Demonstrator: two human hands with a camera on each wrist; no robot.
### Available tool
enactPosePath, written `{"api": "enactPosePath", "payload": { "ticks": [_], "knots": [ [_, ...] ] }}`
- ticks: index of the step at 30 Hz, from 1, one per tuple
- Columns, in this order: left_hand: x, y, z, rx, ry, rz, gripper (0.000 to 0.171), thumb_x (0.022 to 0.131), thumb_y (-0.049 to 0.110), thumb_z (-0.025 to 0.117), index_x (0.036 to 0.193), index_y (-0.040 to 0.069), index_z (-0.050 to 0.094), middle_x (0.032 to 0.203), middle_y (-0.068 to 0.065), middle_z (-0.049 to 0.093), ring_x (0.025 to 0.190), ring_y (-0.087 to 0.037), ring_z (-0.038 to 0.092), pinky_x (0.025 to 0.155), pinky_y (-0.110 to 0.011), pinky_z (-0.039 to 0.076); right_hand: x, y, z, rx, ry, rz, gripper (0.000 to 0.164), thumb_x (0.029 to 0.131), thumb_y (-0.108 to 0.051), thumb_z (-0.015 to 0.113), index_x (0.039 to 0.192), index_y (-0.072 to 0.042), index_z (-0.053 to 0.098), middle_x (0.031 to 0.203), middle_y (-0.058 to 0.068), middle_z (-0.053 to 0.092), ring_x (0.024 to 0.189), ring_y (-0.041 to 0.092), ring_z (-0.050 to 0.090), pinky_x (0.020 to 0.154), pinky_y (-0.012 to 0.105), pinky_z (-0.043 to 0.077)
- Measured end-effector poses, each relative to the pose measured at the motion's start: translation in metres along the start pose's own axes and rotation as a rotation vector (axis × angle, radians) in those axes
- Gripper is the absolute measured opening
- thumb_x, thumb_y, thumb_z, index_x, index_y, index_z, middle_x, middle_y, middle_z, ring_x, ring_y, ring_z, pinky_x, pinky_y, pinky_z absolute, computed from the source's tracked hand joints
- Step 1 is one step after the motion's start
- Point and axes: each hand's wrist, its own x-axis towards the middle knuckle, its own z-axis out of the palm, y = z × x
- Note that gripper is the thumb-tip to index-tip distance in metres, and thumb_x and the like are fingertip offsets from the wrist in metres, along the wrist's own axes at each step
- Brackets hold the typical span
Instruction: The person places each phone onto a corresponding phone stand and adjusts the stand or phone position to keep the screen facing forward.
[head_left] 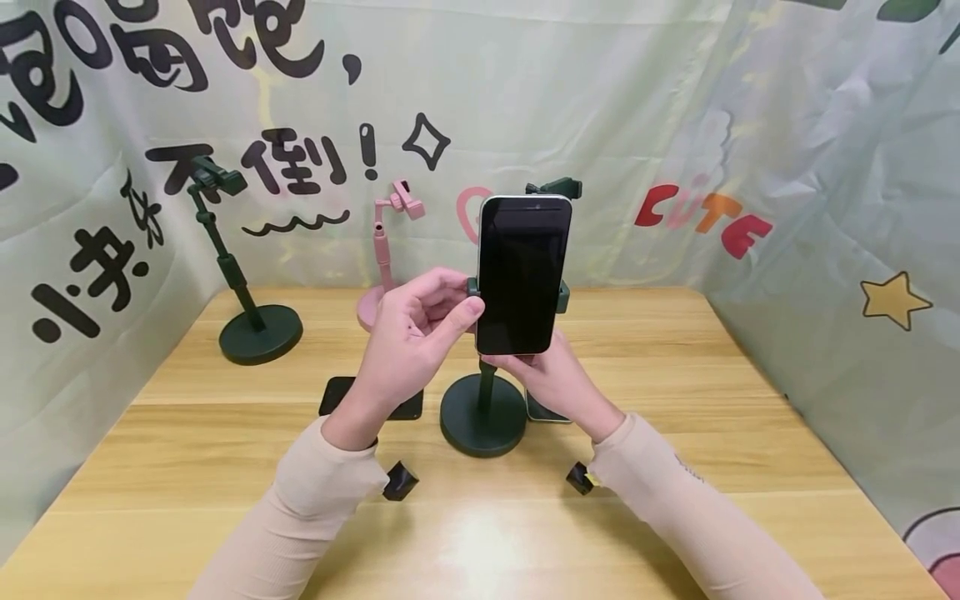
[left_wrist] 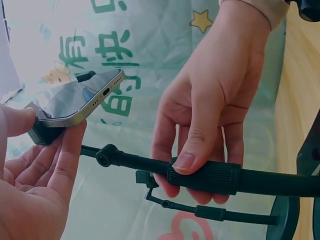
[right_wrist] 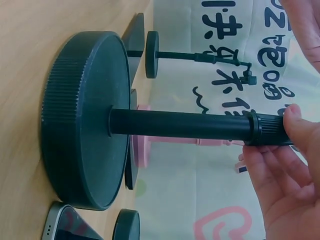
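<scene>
A smartphone (head_left: 522, 275) with a dark screen sits upright in the clamp (head_left: 562, 297) of a dark green phone stand. My left hand (head_left: 412, 337) pinches the clamp's left side at the phone's edge, thumb in front and fingers behind. In the left wrist view, its fingers (left_wrist: 70, 160) lie under the clamp and phone. Lower down, my right hand (head_left: 558, 375) grips the ribbed collar (left_wrist: 205, 177) on the stand's pole between thumb and fingers. The stand's round base (head_left: 483, 417) rests on the table, with the pole (right_wrist: 180, 124) rising from it.
Another green stand (head_left: 260, 335) is at the back left, a pink stand (head_left: 382, 250) beside it. Behind the phone shows a further green stand's head (head_left: 555, 188). Dark phones lie on the table left (head_left: 408, 407) and right (head_left: 543, 410) of the base. Printed cloth (head_left: 600, 108) surrounds the table.
</scene>
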Motion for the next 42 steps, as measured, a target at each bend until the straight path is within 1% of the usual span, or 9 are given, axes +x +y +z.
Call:
{"api": "enactPosePath", "payload": {
  "ticks": [8,14,16,18,21,26,32,39,42],
  "knots": [
    [-0.002,0.002,0.000,0.005,-0.032,-0.014,0.023,0.100,-0.004,0.069,0.123,-0.007,0.067,0.102,-0.024,0.075,0.088,-0.014,0.075,0.090,-0.028,0.065,-0.003,-0.002,0.000,-0.028,0.020,-0.011,0.037,0.096,-0.008,0.080,0.131,-0.010,0.067,0.126,0.008,0.074,0.104,0.021,0.071,0.090,0.028,0.062],
    [-0.003,0.001,-0.004,0.026,-0.076,-0.016,0.027,0.102,-0.002,0.068,0.129,-0.005,0.066,0.108,-0.023,0.076,0.094,-0.035,0.078,0.093,-0.031,0.065,-0.001,-0.001,-0.002,0.023,-0.013,-0.029,0.037,0.097,-0.005,0.078,0.132,-0.009,0.067,0.130,0.011,0.075,0.112,0.019,0.074,0.095,0.028,0.063],
    [-0.003,-0.001,-0.005,0.030,-0.088,-0.015,0.027,0.102,-0.001,0.068,0.129,-0.004,0.067,0.109,-0.021,0.076,0.096,-0.039,0.078,0.094,-0.032,0.065,0.000,-0.001,-0.003,0.033,-0.017,-0.043,0.036,0.097,-0.002,0.078,0.131,-0.008,0.067,0.129,0.012,0.075,0.112,0.019,0.074,0.095,0.027,0.063],
    [-0.003,-0.002,-0.006,0.034,-0.097,-0.018,0.027,0.103,0.001,0.068,0.130,-0.002,0.067,0.109,-0.020,0.077,0.096,-0.039,0.078,0.093,-0.033,0.065,0.001,-0.002,-0.005,0.030,-0.016,-0.064,0.035,0.097,0.000,0.077,0.130,-0.006,0.068,0.128,0.014,0.075,0.111,0.021,0.075,0.096,0.026,0.063],
    [-0.001,-0.005,-0.007,0.022,-0.109,-0.020,0.027,0.104,0.001,0.067,0.131,-0.002,0.067,0.109,-0.020,0.076,0.095,-0.032,0.080,0.092,-0.036,0.066,0.002,-0.005,-0.010,0.014,-0.010,-0.064,0.034,0.096,0.000,0.077,0.129,-0.006,0.068,0.128,0.013,0.076,0.109,0.023,0.077,0.095,0.026,0.063],
    [0.000,-0.010,-0.010,0.020,-0.131,-0.033,0.030,0.106,0.004,0.065,0.135,0.000,0.066,0.112,-0.022,0.076,0.093,-0.023,0.081,0.093,-0.037,0.066,0.003,-0.005,-0.021,-0.024,0.008,-0.073,0.023,0.097,0.001,0.075,0.120,-0.003,0.070,0.118,0.014,0.076,0.100,0.023,0.076,0.092,0.023,0.063],
    [0.001,-0.018,-0.012,0.046,-0.139,-0.073,0.032,0.107,0.005,0.065,0.138,0.003,0.066,0.115,-0.020,0.077,0.099,-0.023,0.081,0.094,-0.038,0.065,0.005,-0.002,-0.034,-0.002,0.041,-0.094,0.025,0.098,0.004,0.073,0.122,0.004,0.066,0.120,0.022,0.073,0.102,0.026,0.077,0.091,0.022,0.063],
    [0.003,-0.031,-0.015,0.077,-0.152,-0.102,0.032,0.107,0.008,0.065,0.139,0.004,0.066,0.116,-0.020,0.077,0.098,-0.023,0.081,0.093,-0.040,0.066,0.005,0.000,-0.052,-0.004,0.079,-0.094,0.019,0.100,0.005,0.069,0.119,0.006,0.067,0.121,0.027,0.072,0.101,0.006,0.075,0.093,0.017,0.060],
    [0.004,-0.037,-0.017,0.087,-0.154,-0.112,0.033,0.107,0.009,0.066,0.139,0.004,0.066,0.116,-0.021,0.077,0.098,-0.022,0.081,0.092,-0.039,0.066,0.006,0.000,-0.060,0.004,0.091,-0.105,0.018,0.101,0.006,0.068,0.118,0.005,0.068,0.120,0.024,0.072,0.101,0.004,0.075,0.095,0.018,0.060]
  ]
}}
